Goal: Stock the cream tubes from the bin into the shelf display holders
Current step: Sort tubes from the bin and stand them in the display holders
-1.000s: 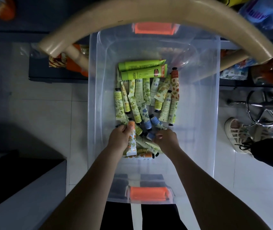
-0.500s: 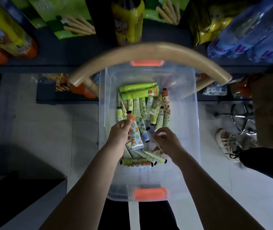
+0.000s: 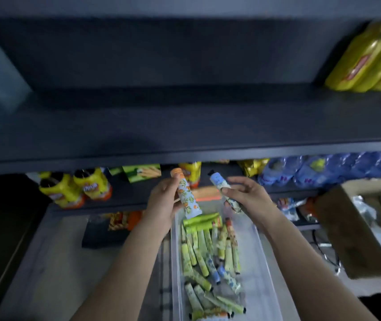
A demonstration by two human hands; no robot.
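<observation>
With your left hand (image 3: 164, 200) gripping an orange-capped tube (image 3: 186, 195) and your right hand (image 3: 247, 195) pinching a blue tube (image 3: 218, 183) above the bin (image 3: 263, 262), you are carrying; next lift both to the holders, perhaps on the dim shelf (image 3: 184, 126).

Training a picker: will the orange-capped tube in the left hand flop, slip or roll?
Probably stiff: the orange-capped tube juts straight from the left hand's grip. Likely light: one hand holds it. Its flat end should curb rolling.

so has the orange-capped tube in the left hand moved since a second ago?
Yes. The left hand has lifted the orange-capped tube up out of the clear bin, from the pile to above the far rim.
</observation>
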